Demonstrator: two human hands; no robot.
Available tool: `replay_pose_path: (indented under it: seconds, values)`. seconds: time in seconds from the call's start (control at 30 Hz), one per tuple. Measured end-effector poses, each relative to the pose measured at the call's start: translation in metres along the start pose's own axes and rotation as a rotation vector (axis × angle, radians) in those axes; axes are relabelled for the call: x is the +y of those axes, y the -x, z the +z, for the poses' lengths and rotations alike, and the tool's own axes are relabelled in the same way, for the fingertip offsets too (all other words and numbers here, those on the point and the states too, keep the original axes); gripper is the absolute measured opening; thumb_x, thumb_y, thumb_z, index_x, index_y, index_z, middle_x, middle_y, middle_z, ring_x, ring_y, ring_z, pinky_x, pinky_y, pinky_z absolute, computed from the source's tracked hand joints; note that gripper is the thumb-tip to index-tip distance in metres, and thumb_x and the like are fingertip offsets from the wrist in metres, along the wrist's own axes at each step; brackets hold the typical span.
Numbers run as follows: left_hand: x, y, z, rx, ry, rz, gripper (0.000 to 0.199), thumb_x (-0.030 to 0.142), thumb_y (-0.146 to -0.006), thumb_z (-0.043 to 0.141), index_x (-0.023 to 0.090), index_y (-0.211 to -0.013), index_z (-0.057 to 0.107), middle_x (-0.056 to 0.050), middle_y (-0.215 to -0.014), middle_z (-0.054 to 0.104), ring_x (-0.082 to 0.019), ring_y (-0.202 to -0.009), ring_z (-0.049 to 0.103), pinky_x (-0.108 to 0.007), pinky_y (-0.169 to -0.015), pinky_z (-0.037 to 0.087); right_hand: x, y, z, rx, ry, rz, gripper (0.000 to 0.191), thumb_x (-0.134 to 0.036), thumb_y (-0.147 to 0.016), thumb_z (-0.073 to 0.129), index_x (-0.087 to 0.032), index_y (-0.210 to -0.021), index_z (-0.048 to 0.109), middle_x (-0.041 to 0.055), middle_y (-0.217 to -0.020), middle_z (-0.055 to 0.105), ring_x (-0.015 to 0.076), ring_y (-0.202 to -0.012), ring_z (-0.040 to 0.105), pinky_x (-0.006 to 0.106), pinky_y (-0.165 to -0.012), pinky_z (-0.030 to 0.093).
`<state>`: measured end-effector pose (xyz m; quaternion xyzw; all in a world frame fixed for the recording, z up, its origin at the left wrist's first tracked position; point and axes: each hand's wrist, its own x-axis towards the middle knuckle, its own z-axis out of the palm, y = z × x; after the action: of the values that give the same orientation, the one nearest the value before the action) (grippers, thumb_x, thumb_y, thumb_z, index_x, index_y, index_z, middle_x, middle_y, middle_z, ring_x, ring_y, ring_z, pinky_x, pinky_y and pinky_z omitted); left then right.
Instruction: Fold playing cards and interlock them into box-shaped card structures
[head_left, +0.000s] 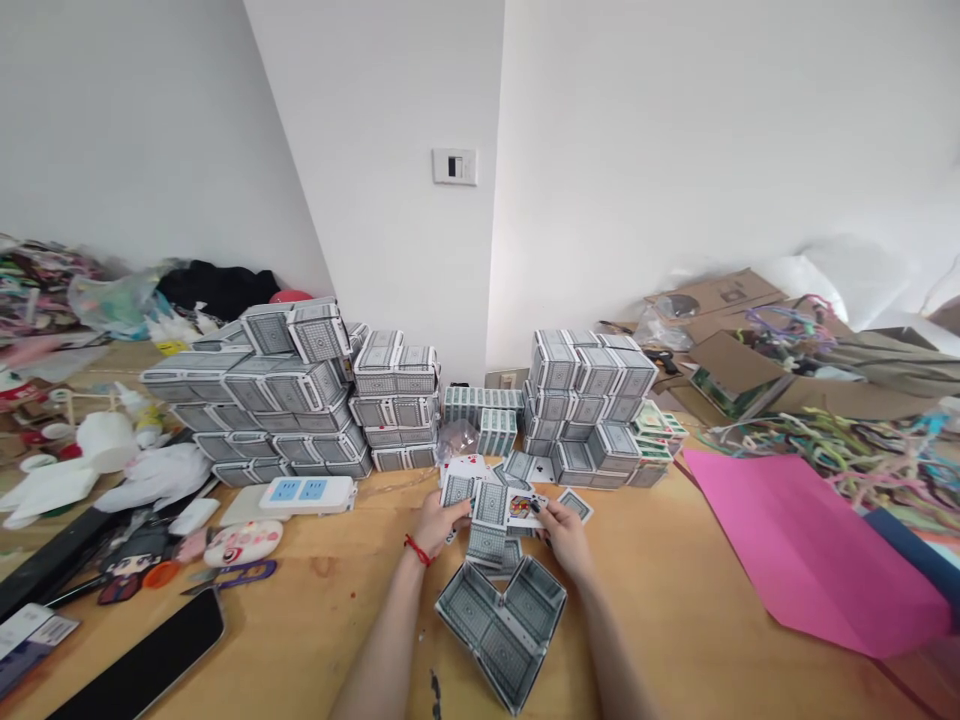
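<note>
**Both my hands pinch playing cards above a heart-shaped card tray**

Take my hands as the centre of the clock, with twelve toward the wall. My left hand [439, 530], a red cord bracelet [418, 550] at its wrist, pinches patterned cards [489, 525], backs up, with the thumb on top. My right hand [562, 530] pinches the edge of a picture card [523, 507], face up, just beside them. (The fingers underneath are hidden, so I cannot tell how they grip.)

At six o'clock, near me, an open tray [504, 650] of folded cards lies on the wooden table [652, 600], its notch toward my hands. Loose cards [466, 466] spread just beyond my fingers, at twelve. Behind them stand small green-and-white decks [480, 398].

Grey card blocks rise in piles: a broad left pile [262, 400] at ten, a narrower middle pile [396, 400] at eleven, a right pile [589, 400] at one.

At nine are a white power strip [307, 493] and purple-handled scissors [251, 573]; at eight, a dark-screened phone [150, 660]. A bright pink sheet [810, 560] lies flat at three; at two, well apart, sits an open cardboard box [810, 395].
</note>
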<state>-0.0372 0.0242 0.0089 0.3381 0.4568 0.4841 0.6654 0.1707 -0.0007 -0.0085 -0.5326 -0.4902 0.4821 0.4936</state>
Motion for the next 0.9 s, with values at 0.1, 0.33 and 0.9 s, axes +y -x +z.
replay_pose_path:
  seconds: [0.1,0.33,0.9]
  values:
    - [-0.002,0.0,0.003,-0.016,-0.003,0.005,0.034,0.023,-0.048,0.074,0.01,-0.078,0.064,-0.009,-0.072,0.069,-0.022,-0.068,0.064,-0.03,-0.059,0.051,-0.001,0.0,0.002,-0.017,0.007,-0.016,0.04,-0.054,-0.07,0.051,-0.017,-0.056,0.05,-0.0053,-0.042,0.04,0.0089,-0.041,0.033,0.022,-0.044,0.023]
    - [-0.006,0.001,0.009,-0.051,-0.015,0.031,0.031,0.026,-0.054,0.07,0.011,-0.08,0.062,-0.008,-0.075,0.068,-0.02,-0.066,0.063,-0.03,-0.056,0.051,-0.005,0.003,0.006,-0.03,0.065,-0.039,0.042,-0.055,-0.071,0.048,-0.017,-0.054,0.048,-0.0045,-0.044,0.041,0.0091,-0.044,0.035,0.022,-0.046,0.025]
    - [0.0,0.003,0.012,-0.047,-0.332,0.179,0.027,0.021,-0.053,0.07,0.013,-0.078,0.064,-0.007,-0.085,0.068,-0.021,-0.08,0.061,-0.033,-0.074,0.047,-0.01,0.003,0.006,-0.088,0.044,-0.011,0.043,-0.057,-0.069,0.05,-0.018,-0.051,0.043,-0.0051,-0.041,0.039,0.009,-0.041,0.033,0.023,-0.046,0.023]
